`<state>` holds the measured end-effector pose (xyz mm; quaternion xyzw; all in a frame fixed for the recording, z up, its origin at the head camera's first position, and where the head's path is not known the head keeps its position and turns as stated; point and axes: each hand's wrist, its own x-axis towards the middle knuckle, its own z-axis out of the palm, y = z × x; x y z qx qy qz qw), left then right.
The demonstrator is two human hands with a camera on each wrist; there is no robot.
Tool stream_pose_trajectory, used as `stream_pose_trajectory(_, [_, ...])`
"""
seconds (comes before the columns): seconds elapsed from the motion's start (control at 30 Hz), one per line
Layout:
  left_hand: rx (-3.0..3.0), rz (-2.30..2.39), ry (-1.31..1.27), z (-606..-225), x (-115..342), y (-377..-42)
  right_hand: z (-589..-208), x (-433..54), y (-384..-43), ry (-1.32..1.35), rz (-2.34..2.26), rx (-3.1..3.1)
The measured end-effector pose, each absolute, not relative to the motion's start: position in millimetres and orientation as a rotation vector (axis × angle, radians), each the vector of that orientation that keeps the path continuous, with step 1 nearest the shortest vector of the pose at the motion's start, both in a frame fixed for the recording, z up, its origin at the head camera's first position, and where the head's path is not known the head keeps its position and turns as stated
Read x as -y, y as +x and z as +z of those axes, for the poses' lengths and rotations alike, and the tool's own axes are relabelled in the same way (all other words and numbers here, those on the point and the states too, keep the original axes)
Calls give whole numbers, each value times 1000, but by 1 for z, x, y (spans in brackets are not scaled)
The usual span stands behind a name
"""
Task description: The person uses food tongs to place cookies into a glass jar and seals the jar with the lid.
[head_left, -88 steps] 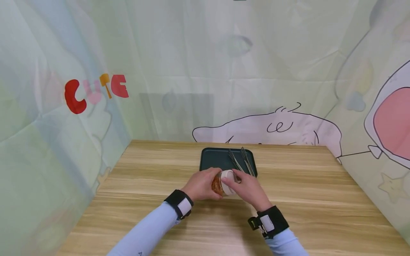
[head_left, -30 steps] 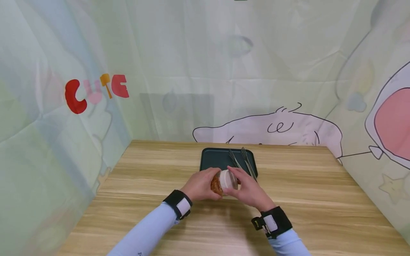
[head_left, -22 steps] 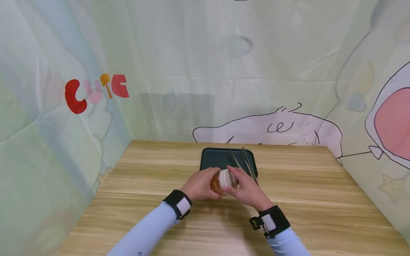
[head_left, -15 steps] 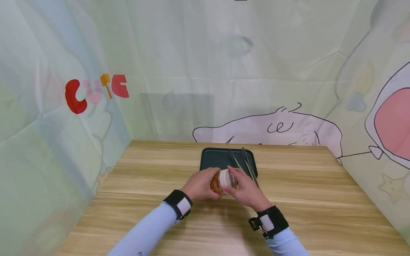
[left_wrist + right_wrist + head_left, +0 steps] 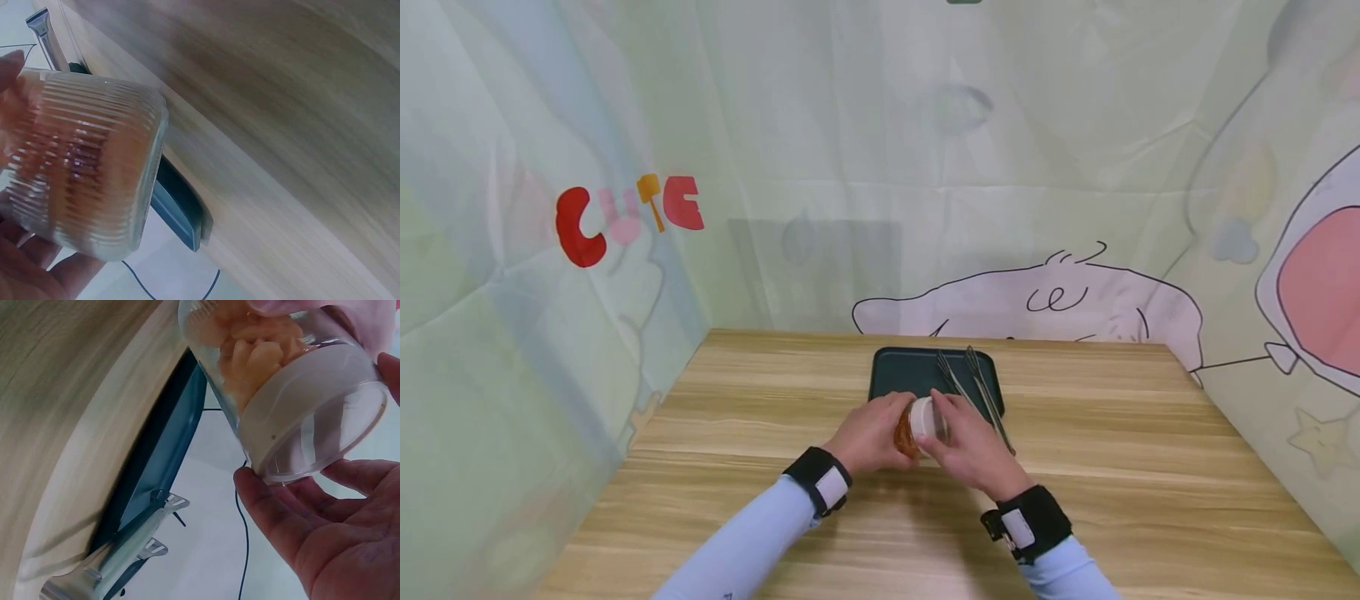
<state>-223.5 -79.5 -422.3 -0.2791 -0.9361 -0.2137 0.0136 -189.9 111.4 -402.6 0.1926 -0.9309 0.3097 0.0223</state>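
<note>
A clear ribbed jar [image 5: 87, 169] with orange-brown pieces inside is held tilted above the table, in front of the tray. Its white lid [image 5: 312, 394] has a clear outer cap and faces right. My left hand [image 5: 872, 433] grips the jar body from the left, thumb on the near side. My right hand [image 5: 970, 442] holds the lid's rim between thumb and fingers. In the right wrist view the fingertips [image 5: 250, 481] touch the lid's edge, with the palm apart from it. The lid sits against the jar; its thread is hidden.
Behind the jar lies a dark green tray [image 5: 895, 367] near the table's back edge. Metal tongs [image 5: 981, 379] with slotted ends rest on it, their handle end overhanging the front rim. Printed cloth [image 5: 805, 167] walls stand behind and beside the wooden table [image 5: 760, 392].
My right hand has shifted its fingers on the lid and turned slightly, its wrist moving a little left. More of the tongs' handle shows. My left hand stays almost still on the jar.
</note>
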Motion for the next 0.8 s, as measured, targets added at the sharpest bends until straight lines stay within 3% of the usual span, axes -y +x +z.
stream_pose_trajectory(0.27, [2837, -867, -832, -423, 80, -228, -394, -117, -191, 576, 1125, 2833])
stream_pose_trajectory(0.8, [2769, -1433, -521, -433, 82, -236, -393, -133, -196, 471, 1141, 2841])
